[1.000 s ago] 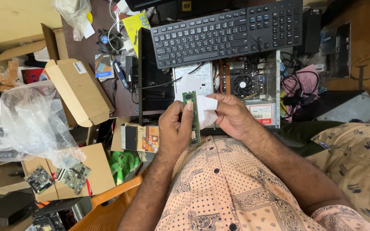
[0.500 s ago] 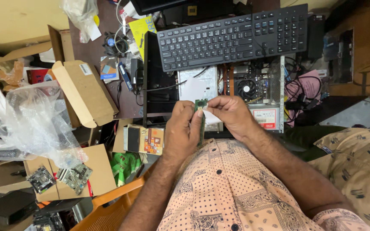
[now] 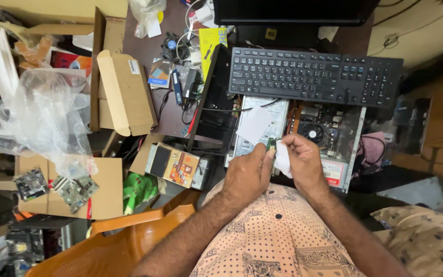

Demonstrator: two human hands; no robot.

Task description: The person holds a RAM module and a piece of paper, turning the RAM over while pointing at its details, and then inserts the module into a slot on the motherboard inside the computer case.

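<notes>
Both hands meet just above the person's lap, in front of the open computer case (image 3: 329, 138). The left hand (image 3: 247, 174) pinches a small green memory module (image 3: 271, 144) between thumb and fingers, edge up; the right hand (image 3: 303, 164) has its fingers pressed onto a white cloth (image 3: 283, 159) against the module. A white sheet (image 3: 255, 124) lies on the case just behind. A black keyboard (image 3: 314, 77) sits across the case's far end — a cardboard box (image 3: 124, 92), clear plastic bag (image 3: 47, 118) and loose circuit boards (image 3: 73, 190) crowd the surface to the left.
</notes>
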